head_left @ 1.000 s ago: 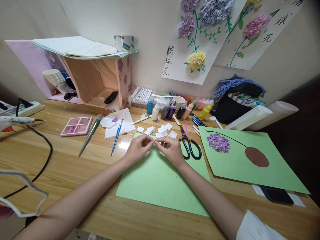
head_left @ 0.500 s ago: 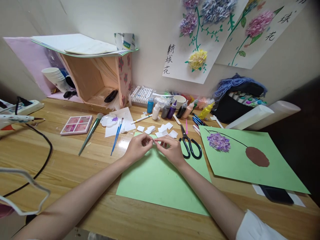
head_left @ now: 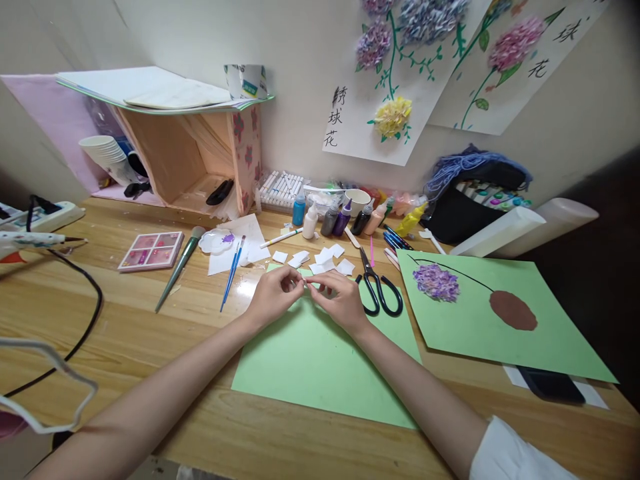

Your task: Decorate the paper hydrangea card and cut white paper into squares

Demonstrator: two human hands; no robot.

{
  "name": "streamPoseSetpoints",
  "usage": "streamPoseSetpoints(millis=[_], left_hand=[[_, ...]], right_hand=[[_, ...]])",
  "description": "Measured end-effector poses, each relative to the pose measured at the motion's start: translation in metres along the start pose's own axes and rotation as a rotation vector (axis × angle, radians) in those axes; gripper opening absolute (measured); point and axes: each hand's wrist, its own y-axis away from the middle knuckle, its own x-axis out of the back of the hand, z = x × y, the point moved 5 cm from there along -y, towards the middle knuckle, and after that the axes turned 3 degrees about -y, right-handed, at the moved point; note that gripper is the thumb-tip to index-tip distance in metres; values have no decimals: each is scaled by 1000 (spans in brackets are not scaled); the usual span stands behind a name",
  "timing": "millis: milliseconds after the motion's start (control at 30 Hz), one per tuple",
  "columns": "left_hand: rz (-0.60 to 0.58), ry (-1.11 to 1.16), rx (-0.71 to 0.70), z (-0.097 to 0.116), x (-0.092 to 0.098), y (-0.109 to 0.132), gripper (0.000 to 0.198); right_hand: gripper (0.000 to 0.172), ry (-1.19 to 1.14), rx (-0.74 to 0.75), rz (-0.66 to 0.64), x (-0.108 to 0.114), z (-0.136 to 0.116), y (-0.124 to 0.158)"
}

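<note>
Over the upper part of a green sheet, my left hand and my right hand meet fingertip to fingertip. Both are closed in a pinch around something tiny and pale that is too small to make out. Just beyond the fingers lie several small white paper pieces. Black-handled scissors rest beside my right hand, partly on the green sheet. Two thin blue brushes lie to the left of my left hand.
Paint bottles and a marker box line the back. At right lies a green card with a purple flower. A palette, a large brush and a black cable are at left.
The whole view has shifted slightly to the left. My hands keep nearly the same pinched pose over the green sheet.
</note>
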Motion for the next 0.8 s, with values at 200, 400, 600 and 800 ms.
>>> streamPoseSetpoints(millis=[200,400,600,800], left_hand=[[-6,-5,-13,1,0,0,12],[-25,-9,-29,0,-3,1,10],[-46,-6,-44,2,-4,2,11],[-42,0,-52,4,-3,2,10]], right_hand=[[15,-10,-14,5,0,1,0],[9,-1,-50,26,2,2,-1],[7,18,-75,30,3,1,-1],[7,14,-110,46,4,4,-1]])
